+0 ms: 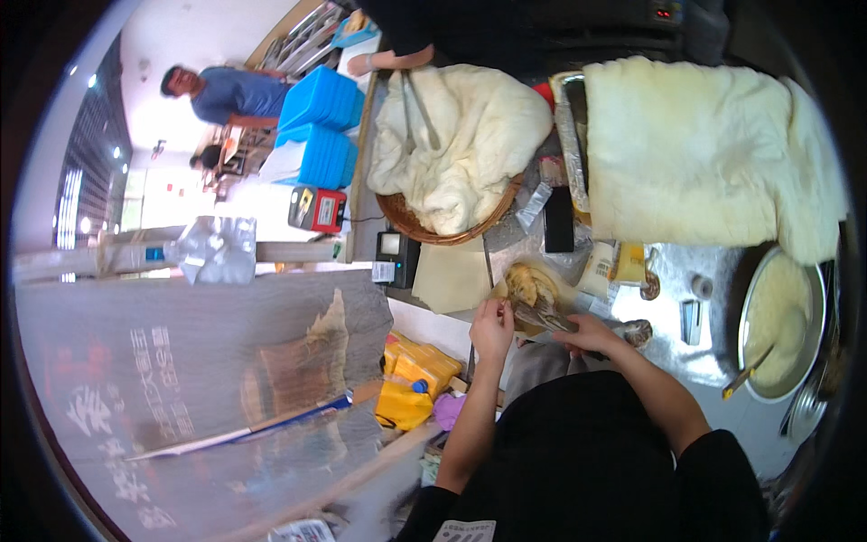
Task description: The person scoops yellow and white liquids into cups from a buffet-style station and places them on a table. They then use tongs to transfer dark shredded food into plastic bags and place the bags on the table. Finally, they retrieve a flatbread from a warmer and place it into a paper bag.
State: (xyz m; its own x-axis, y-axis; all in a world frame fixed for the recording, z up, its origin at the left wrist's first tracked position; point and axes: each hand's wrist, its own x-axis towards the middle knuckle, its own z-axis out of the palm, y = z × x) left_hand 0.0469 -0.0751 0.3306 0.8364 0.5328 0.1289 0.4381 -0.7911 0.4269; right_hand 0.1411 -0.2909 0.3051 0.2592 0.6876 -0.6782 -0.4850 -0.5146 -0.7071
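In front of my body, a golden-brown piece of food (527,282) lies on light brown paper. My left hand (492,331) is at its near left edge, fingers drawn together in a pinch; what is between them is too small to make out. From the right, my right hand (589,335) grips the end of a long, flat, grey-brown thing (542,315) whose kind I cannot tell. It slants from my right fingers toward my left hand, along the food's near side. A stack of flat brown paper sheets (453,275) lies beyond my left hand.
A cloth-covered wicker basket (465,238) with tongs (420,108) stands ahead. Cream cloth (682,149) covers a tray at far right. A metal basin (784,394) of pale batter-like stuff is at right. Blue plastic baskets (316,155) stand far left; another person's arm (397,60) reaches in.
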